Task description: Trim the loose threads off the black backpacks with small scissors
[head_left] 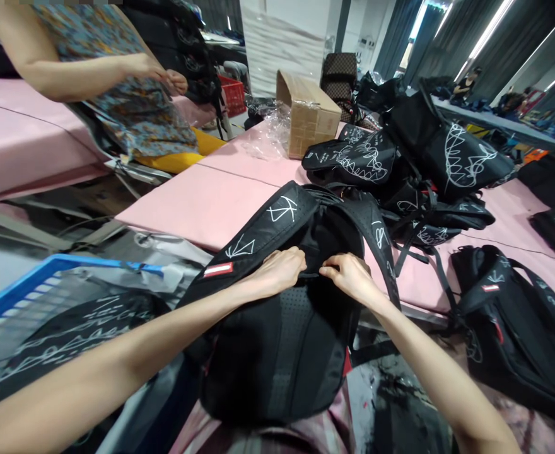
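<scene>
A black fabric backpack [253, 366] with white drawings on its straps is tilted in front of the person, its base by the lap, its straps extended over the edge of the pink-covered worktop [178, 202]. Its upper back panel is pinched by the curled fingers of the left hand [280, 268]. The fingers of the right hand [350, 274] are drawn nearly together just beside; whether cloth is gripped there cannot be told. White-patterned black bags [476, 157] are heaped beyond, near a brown cardboard box [315, 129].
</scene>
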Available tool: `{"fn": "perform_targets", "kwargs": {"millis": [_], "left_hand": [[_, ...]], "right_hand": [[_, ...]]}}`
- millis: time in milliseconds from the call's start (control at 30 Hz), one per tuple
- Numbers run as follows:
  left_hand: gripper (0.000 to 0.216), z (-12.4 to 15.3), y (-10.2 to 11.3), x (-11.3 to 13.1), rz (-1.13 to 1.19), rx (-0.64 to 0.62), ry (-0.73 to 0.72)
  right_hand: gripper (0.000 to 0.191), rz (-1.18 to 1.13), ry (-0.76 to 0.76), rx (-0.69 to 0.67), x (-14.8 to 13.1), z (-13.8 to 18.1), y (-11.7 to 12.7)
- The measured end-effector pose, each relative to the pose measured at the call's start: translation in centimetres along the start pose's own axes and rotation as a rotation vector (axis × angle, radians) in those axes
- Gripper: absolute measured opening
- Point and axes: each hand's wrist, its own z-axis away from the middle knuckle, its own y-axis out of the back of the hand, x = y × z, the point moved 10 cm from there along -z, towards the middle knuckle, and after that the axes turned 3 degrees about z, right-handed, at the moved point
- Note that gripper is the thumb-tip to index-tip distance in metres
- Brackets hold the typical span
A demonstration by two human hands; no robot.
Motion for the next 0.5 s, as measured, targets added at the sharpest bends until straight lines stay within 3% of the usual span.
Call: {"fn": "perform_targets", "kwargs": {"millis": [200,367,433,500], "left_hand": [[0.022,-0.3,-0.3,-0.2,0.022,-0.018,0.023],[0.021,-0.7,-1.1,-0.4,0.052,-0.034,0.016],[0.02,-0.8,-0.7,-0.5,0.107,0.013,0.009],[0.021,-0.9,1.2,-1.0,0.229,0.162,0.011]], "right_hand": [[0.022,-0.008,0.007,0.001,0.1,-0.4,-0.3],[0.018,-0.189,-0.014,0.017,1.2,-0.8,-0.9],[0.018,-0.293,-0.032,0.024,2.1,-1.1,-1.1],[0.018,-0.444,-0.051,0.089,3.4,-1.4,-0.6]]}}
